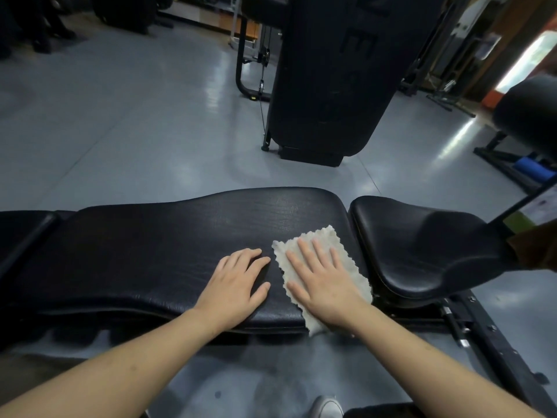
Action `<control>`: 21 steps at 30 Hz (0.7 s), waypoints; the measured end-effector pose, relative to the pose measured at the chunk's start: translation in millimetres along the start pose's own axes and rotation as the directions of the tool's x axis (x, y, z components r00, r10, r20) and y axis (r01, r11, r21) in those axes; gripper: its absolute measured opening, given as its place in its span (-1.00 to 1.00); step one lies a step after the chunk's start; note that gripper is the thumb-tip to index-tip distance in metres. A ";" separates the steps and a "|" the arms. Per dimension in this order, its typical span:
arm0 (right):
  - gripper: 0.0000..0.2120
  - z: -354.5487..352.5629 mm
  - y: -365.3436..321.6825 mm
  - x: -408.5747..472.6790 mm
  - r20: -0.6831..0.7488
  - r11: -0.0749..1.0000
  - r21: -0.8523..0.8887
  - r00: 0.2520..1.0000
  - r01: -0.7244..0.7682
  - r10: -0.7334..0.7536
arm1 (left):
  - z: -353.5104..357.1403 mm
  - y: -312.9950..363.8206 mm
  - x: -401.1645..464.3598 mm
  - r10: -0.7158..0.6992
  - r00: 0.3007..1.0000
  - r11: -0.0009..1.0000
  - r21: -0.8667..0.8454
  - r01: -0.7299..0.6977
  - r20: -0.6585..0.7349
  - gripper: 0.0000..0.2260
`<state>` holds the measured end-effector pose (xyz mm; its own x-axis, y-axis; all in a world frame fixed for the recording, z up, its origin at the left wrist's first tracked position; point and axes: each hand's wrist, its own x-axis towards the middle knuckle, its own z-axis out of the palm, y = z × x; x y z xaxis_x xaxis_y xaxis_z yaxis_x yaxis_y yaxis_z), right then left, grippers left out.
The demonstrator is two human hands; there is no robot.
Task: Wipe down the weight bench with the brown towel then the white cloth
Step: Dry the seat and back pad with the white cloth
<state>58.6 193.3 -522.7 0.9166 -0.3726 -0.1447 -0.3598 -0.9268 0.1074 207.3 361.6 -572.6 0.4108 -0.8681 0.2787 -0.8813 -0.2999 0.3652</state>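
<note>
Right hand [324, 279] spread flat on white cloth [346, 254] (fingers straight); just beside it, left hand [238, 282] resting spread on bench [135, 251].

White cloth on the black bench

We see a long black weight bench [156, 254] with a shiny, wrinkly pad and a curved seat at its right end. A white cloth [328, 239] with wavy edges lies flat on the pad near the seat, one corner hanging over the near edge.
</note>
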 end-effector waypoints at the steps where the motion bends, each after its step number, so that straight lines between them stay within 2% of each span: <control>1: -0.21 2.1 -0.5 -1.9 -0.011 1.000 0.000 1.000 0.015 -0.015 | 0.4 0.0 0.2 -0.001 1.000 1.000 0.001 0.001 -0.003 -0.50; 4: -0.25 4.8 0.6 -3.2 -0.063 0.999 0.002 0.997 0.036 -0.036 | 1.4 0.3 0.7 -0.002 1.000 1.000 0.011 0.002 -0.006 -0.52; 7: -0.23 2.7 3.9 1.2 -0.021 0.999 0.001 0.998 0.051 -0.051 | 1.8 0.0 0.9 -0.001 1.000 1.000 0.013 0.001 -0.006 -0.53; 10: -0.25 -1.5 8.9 11.0 -0.042 0.998 0.008 0.997 0.062 -0.062 | 2.3 -0.6 0.9 -0.002 1.000 1.000 0.020 0.002 -0.014 -0.53; 21: -0.24 -13.7 42.1 93.8 -0.031 0.999 0.032 0.999 -0.042 0.043 | 5.2 -0.8 1.0 0.002 1.000 1.000 0.022 -0.002 -0.030 -0.54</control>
<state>131.9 120.0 -518.3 0.9053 -0.4105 -0.1091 -0.4034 -0.9113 0.0823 207.2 358.9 -577.2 0.4156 -0.8567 0.3056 -0.8870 -0.3072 0.3448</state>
